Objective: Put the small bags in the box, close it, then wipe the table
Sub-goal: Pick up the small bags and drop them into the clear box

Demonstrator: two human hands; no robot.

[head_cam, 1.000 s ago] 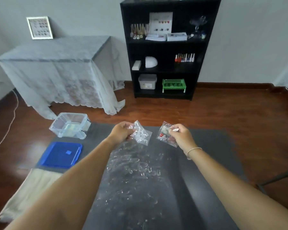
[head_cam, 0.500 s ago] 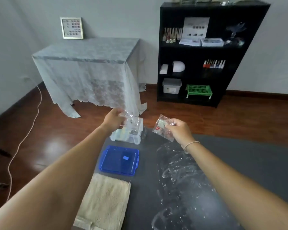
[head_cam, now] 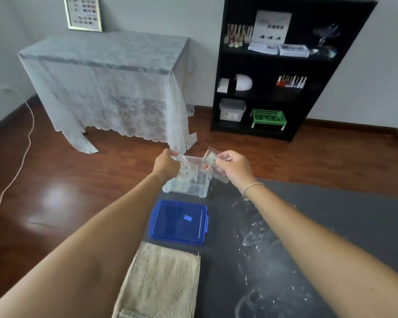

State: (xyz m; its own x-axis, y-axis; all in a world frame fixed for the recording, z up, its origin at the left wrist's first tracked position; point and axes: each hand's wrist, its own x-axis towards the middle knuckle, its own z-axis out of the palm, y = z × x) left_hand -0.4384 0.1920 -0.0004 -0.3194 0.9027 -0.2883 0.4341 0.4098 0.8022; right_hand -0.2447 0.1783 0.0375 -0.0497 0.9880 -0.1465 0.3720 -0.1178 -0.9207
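A clear plastic box [head_cam: 194, 188] stands open at the far left corner of the dark table [head_cam: 331, 226]. My left hand [head_cam: 166, 165] pinches a small clear bag [head_cam: 183, 164] right over the box's opening. My right hand [head_cam: 233, 168] pinches another small bag [head_cam: 209, 160] with red bits inside, above the box's right rim. The blue lid [head_cam: 178, 222] lies flat on the table in front of the box. A beige towel [head_cam: 159, 281] lies nearer me, below the lid.
White powdery smears [head_cam: 260, 249] spread over the table's middle. Beyond the table, on a wooden floor, are a lace-covered table [head_cam: 106, 72] and a black shelf [head_cam: 280, 72]. A cord [head_cam: 16, 171] runs along the floor at left.
Both hands carried their bags leftward from over the table's middle to the clear box. The view turned left with them, and the left bag now hangs over the box opening.
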